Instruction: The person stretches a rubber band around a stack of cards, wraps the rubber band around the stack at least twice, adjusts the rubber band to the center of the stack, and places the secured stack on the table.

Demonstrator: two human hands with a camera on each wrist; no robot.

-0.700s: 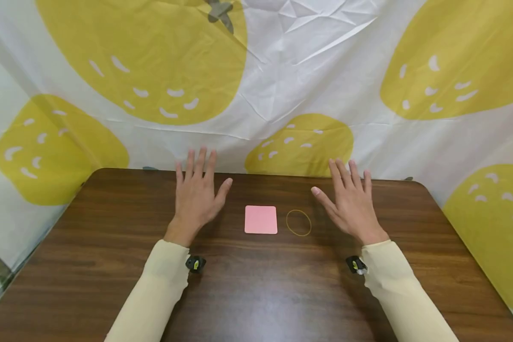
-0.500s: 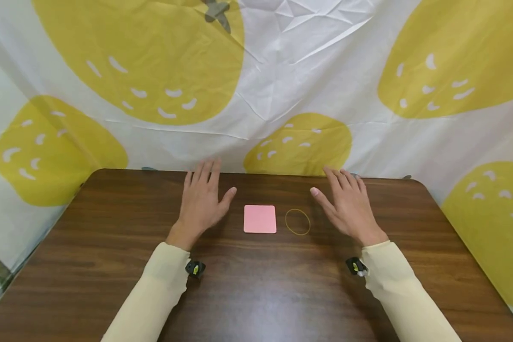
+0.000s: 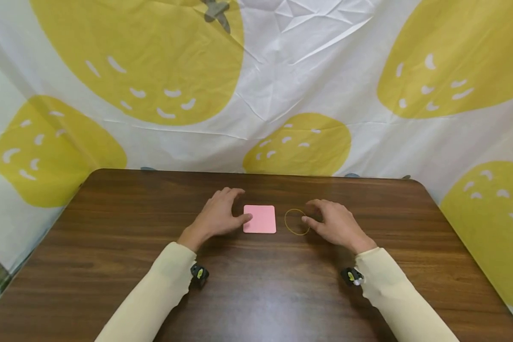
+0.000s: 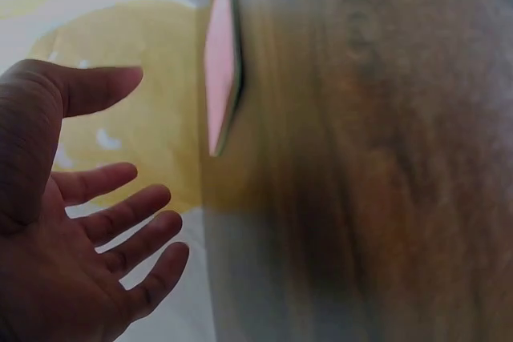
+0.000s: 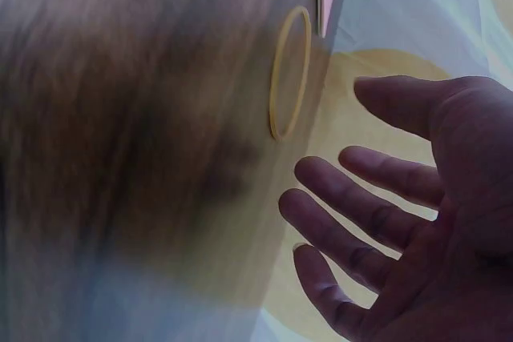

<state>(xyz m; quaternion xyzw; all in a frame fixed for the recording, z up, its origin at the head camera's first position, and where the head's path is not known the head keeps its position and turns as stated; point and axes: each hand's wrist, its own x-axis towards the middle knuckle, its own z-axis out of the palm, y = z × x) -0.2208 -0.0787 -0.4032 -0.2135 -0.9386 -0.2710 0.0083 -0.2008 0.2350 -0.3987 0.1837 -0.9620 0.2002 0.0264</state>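
Note:
A flat pink square [image 3: 262,219] with rounded corners and a thin darker side edge lies on the brown table [image 3: 256,285]. Just right of it a yellow rubber band [image 3: 286,223] is spread in an oval loop. My left hand [image 3: 217,213] hovers at the square's left side, thumb overlapping its edge in the head view; the left wrist view shows a gap between the fingers and the pink square [image 4: 218,62]. Over the right side of the band is my right hand [image 3: 335,222], fingers loosely bent. In the right wrist view its fingers are apart from the rubber band [image 5: 275,86]. Both hands hold nothing.
A white cloth [image 3: 175,147] printed with large yellow fruit hangs behind the table's far edge and along both sides. Dark wrist devices [image 3: 199,274] sit at the cuffs of the pale sleeves [image 3: 149,294].
Both hands have come down and inward from the table's far edge, toward the pink square and the rubber band. Their fingers have gone from straight to loosely bent. Square and band stay put.

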